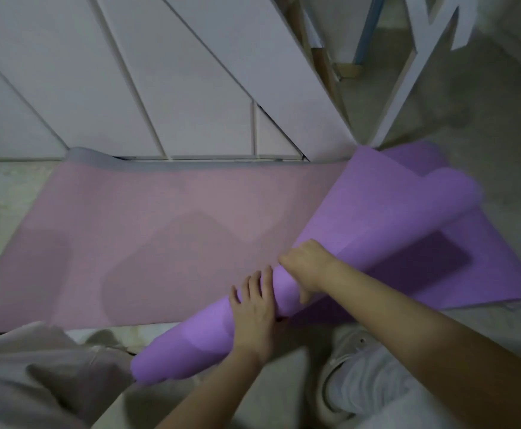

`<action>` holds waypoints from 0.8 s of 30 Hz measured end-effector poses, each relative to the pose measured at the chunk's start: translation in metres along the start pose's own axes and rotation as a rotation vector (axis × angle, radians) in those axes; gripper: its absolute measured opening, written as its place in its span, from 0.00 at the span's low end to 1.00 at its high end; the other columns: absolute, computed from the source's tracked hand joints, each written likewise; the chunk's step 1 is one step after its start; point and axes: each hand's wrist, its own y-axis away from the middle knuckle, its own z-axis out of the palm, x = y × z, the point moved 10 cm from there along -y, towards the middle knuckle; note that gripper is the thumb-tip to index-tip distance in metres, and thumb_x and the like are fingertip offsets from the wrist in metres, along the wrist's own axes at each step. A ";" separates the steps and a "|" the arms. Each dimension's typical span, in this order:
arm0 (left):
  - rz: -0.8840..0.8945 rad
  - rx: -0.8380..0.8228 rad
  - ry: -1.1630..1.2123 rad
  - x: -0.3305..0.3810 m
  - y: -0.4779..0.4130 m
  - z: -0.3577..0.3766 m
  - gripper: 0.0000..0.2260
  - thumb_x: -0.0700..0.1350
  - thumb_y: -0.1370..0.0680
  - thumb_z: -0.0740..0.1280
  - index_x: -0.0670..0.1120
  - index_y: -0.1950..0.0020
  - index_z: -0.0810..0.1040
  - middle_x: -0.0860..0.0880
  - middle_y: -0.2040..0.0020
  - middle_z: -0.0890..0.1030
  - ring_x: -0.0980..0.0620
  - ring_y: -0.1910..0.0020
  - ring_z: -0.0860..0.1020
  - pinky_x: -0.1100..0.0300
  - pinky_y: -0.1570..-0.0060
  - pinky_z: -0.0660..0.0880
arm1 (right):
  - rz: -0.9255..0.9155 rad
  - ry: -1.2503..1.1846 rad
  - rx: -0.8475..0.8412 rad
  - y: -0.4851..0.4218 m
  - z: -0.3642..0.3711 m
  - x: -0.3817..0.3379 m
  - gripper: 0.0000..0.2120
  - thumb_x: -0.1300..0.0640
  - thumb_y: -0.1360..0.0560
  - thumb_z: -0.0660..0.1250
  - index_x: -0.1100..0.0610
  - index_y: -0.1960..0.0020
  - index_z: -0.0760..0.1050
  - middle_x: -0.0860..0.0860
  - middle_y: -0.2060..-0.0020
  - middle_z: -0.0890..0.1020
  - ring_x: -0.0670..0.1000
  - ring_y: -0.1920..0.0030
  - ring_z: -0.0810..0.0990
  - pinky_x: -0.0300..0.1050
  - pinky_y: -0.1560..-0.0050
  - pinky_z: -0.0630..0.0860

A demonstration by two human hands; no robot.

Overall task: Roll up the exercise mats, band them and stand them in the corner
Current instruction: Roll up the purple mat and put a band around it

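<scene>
A purple exercise mat [373, 212] is partly rolled into a loose tube that runs from the lower middle up to the right. Its unrolled part lies flat on the floor at the right. My left hand [254, 311] lies flat on the roll's near part, fingers spread. My right hand [308, 267] grips the roll a little higher, fingers curled over its top. A pink mat [147, 230] lies unrolled on the floor to the left, and the purple mat overlaps its right end.
White cabinet fronts [147, 72] rise right behind the pink mat. A white furniture leg [407, 82] and wooden legs stand at the upper right. My knees and a light shoe [349, 345] are at the bottom, on a pale floor.
</scene>
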 end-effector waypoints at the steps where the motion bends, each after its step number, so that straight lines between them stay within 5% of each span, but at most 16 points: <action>1: 0.015 0.017 -0.027 0.004 0.002 0.003 0.52 0.64 0.52 0.77 0.43 0.33 0.66 0.44 0.46 0.79 0.45 0.50 0.78 0.44 0.50 0.76 | 0.000 -0.023 -0.027 0.001 0.005 0.002 0.30 0.47 0.34 0.74 0.58 0.38 0.67 0.54 0.43 0.77 0.56 0.44 0.77 0.45 0.48 0.71; 8: 0.178 -0.158 0.109 0.029 0.002 0.030 0.48 0.63 0.49 0.76 0.46 0.34 0.65 0.47 0.49 0.78 0.46 0.56 0.79 0.57 0.57 0.75 | 0.030 -0.250 -0.183 0.020 0.050 0.021 0.38 0.41 0.37 0.75 0.54 0.33 0.66 0.54 0.41 0.77 0.57 0.43 0.76 0.47 0.43 0.71; 12: 0.197 -0.330 0.174 0.032 -0.010 0.045 0.40 0.56 0.34 0.73 0.47 0.27 0.60 0.47 0.35 0.71 0.44 0.38 0.70 0.55 0.41 0.67 | 0.034 -0.170 -0.137 0.027 0.065 0.024 0.43 0.41 0.36 0.74 0.52 0.28 0.59 0.53 0.35 0.72 0.56 0.38 0.72 0.48 0.39 0.66; 16: 0.196 -0.411 0.242 0.040 -0.025 0.054 0.41 0.56 0.35 0.75 0.46 0.27 0.61 0.46 0.35 0.71 0.44 0.37 0.70 0.55 0.40 0.67 | 0.058 0.057 -0.109 0.031 0.074 0.035 0.47 0.45 0.36 0.76 0.57 0.27 0.53 0.57 0.35 0.67 0.58 0.37 0.68 0.51 0.36 0.62; 24: 0.234 -0.439 0.152 0.072 -0.037 0.086 0.45 0.59 0.33 0.73 0.48 0.24 0.54 0.45 0.34 0.66 0.44 0.35 0.67 0.52 0.38 0.66 | 0.130 0.010 -0.094 0.031 0.119 0.066 0.41 0.48 0.33 0.74 0.58 0.28 0.55 0.55 0.38 0.70 0.56 0.39 0.71 0.50 0.41 0.65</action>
